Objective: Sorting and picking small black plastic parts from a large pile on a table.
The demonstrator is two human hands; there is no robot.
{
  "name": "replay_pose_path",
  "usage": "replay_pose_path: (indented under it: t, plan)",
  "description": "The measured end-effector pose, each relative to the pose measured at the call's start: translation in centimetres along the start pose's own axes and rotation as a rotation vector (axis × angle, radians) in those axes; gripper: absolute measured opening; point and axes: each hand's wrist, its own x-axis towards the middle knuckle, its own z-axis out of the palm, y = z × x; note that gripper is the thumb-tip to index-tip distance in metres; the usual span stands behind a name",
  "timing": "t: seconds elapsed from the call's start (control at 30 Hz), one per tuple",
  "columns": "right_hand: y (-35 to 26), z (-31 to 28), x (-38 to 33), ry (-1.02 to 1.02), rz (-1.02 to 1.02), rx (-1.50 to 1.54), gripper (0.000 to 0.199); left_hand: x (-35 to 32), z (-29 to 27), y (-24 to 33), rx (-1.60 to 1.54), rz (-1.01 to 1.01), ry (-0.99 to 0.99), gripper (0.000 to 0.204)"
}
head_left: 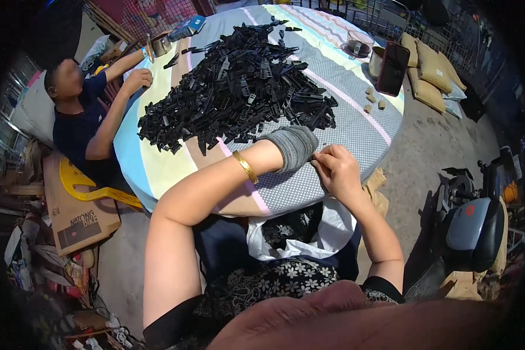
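Note:
A large heap of small black plastic parts [239, 81] is piled on the round table. In front of its near edge, my left hand [294, 147] wears a grey knitted glove and is closed in a rounded shape; its fingertips and whatever they hold are hidden. Bare and close beside it, my right hand [339, 172] pinches with thumb and forefinger at the glove's right side. A small dark sliver shows at those fingertips, too small to name. Below the table edge, a white bag [332, 224] lies open at my lap with black pieces inside.
Across the left side of the table sits another person [79, 116], hands at the heap's edge near a metal cup [160, 45]. A phone [393, 69] stands upright at the right, with small tan blocks [368, 99] nearby. Beyond are stacked sacks [431, 67] and a scooter [472, 227].

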Motion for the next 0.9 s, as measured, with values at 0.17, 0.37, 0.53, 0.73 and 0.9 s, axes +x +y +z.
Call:
replay_pose_path:
  t: [0.17,0.37,0.53,0.73,0.9]
  plan:
    - [0.3,-0.1,-0.2,-0.05,0.059,0.179,0.013,-0.3,1.7,-1.5,-0.112,-0.039,0.028,0.021]
    - [0.6,-0.9,0.3,-0.232,0.392,0.635,0.016,-3.8,3.1,0.2,-1.084,0.062,0.322,0.067]
    - [-1.0,-2.6,1.1,-0.464,0.274,0.547,0.023,-5.2,2.3,2.0,-0.541,0.051,0.268,0.06]
    - [-2.2,-5.3,-0.2,-0.551,0.272,0.432,0.017,-5.8,1.8,-0.3,-0.611,0.268,0.474,0.07]
    - [-4.0,-6.5,-0.6,-0.67,0.117,0.265,0.023,-6.6,0.5,-4.2,-0.441,-0.339,0.541,0.028]
